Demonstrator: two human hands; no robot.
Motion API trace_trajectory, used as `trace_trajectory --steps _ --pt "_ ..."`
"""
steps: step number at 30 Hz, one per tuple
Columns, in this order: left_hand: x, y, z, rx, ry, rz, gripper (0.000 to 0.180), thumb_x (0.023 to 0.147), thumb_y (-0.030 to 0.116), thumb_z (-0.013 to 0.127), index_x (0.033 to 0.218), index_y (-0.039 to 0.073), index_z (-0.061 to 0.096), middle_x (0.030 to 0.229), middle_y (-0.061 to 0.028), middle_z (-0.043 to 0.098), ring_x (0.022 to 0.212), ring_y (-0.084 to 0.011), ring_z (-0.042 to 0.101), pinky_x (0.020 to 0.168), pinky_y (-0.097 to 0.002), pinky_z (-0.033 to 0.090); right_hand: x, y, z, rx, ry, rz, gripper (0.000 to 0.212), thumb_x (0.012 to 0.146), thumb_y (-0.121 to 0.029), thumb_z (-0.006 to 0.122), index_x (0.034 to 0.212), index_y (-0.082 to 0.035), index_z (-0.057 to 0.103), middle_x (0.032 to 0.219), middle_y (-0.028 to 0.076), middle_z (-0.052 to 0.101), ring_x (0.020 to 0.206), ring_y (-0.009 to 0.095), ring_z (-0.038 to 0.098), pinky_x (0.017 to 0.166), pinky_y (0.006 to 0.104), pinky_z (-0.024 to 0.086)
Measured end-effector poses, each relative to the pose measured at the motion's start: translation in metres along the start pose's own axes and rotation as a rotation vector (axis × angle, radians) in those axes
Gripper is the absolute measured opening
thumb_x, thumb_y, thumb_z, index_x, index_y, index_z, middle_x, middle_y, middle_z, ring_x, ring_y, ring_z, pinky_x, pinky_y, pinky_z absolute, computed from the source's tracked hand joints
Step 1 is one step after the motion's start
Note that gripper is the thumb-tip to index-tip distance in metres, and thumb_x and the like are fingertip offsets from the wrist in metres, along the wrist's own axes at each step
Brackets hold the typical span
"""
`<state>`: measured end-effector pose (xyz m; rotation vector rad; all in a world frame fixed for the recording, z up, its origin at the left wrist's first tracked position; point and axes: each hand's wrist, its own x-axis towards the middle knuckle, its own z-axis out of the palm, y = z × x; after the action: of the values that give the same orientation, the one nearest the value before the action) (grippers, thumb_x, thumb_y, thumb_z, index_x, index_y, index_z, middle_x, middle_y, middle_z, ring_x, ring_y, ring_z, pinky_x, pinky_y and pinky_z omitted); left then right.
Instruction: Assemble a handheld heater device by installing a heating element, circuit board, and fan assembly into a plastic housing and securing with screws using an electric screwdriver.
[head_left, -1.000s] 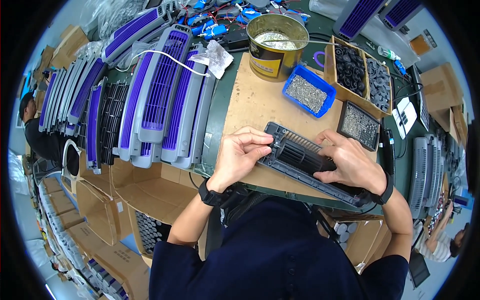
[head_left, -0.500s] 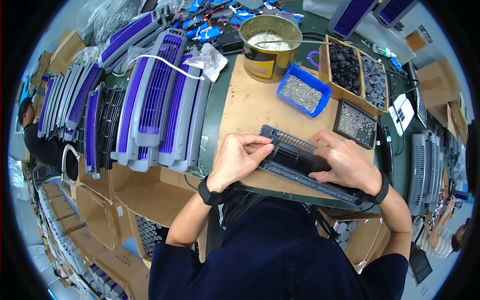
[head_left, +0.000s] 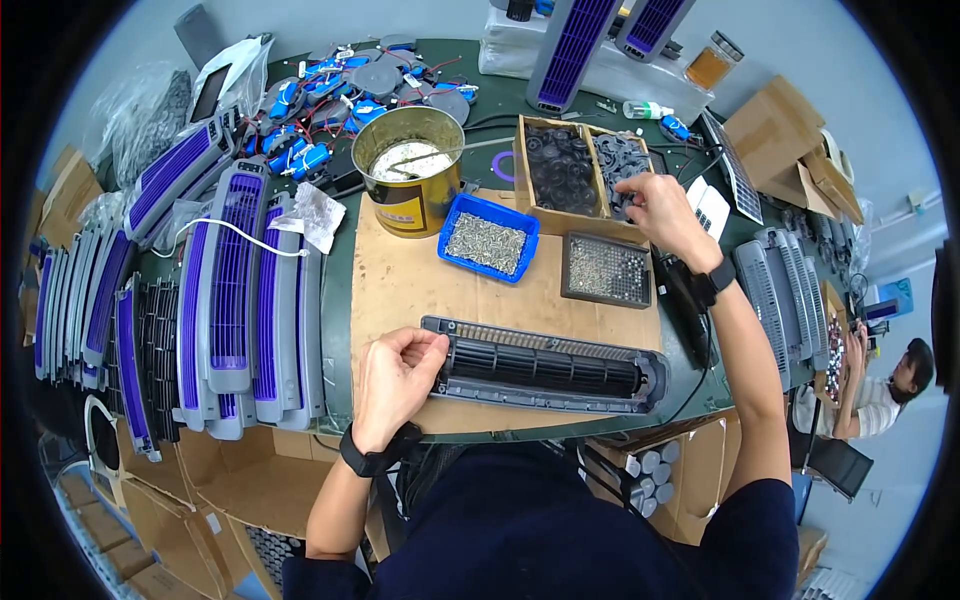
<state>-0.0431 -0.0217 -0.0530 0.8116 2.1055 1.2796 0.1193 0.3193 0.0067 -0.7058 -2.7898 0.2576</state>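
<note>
A long dark grey fan housing [head_left: 545, 405] lies across the cardboard near me, with a black ribbed fan roller [head_left: 540, 367] lying inside it. My left hand [head_left: 395, 385] is at the left end of both; its thumb and fingers are pinched together, and whatever is between them is hidden. Away to the right, my right hand [head_left: 665, 215] reaches into a heap of small grey plastic parts [head_left: 615, 155] in a wooden box [head_left: 565, 225]. Its fingers are bent closed around a part at the heap's near edge.
Black round parts [head_left: 565, 165] fill the box's other compartment. A blue tray [head_left: 490, 277] of screws, a dark tray [head_left: 605, 270] of small metal pieces and a tin [head_left: 400, 205] of white paste stand beyond the housing. Purple-grey fan shells [head_left: 235, 290] stack at left. Another person [head_left: 870, 400] sits far right.
My right hand has left the housing and moved up and right to the grey parts. The housing now lies nearly level, its roller uncovered. The left hand stays at its left end.
</note>
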Motion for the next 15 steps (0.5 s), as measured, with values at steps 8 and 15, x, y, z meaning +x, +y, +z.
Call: trace_trajectory --steps 8,15 --pt "-0.001 0.006 -0.007 0.038 0.031 0.066 0.024 0.085 0.017 0.070 0.088 -0.006 0.070 0.068 -0.0127 0.068 0.061 -0.0137 0.064 0.057 -0.0268 0.049 0.010 0.010 0.001 0.078 -0.078 0.069 0.028 0.069 0.004 0.069 0.097 0.001 0.071 0.088 0.020 0.069 0.076 0.031 0.069 0.071 0.0360 0.054" --pt "-0.001 0.019 -0.008 0.009 0.147 0.186 0.017 0.084 0.010 0.070 0.089 -0.006 0.069 0.076 -0.0126 0.067 0.062 -0.0143 0.064 0.058 -0.0261 0.049 0.013 0.012 0.002 0.550 0.224 0.313 0.017 0.083 -0.007 0.071 0.098 0.001 0.072 0.082 0.009 0.072 0.067 0.014 0.064 0.064 0.0259 0.052"
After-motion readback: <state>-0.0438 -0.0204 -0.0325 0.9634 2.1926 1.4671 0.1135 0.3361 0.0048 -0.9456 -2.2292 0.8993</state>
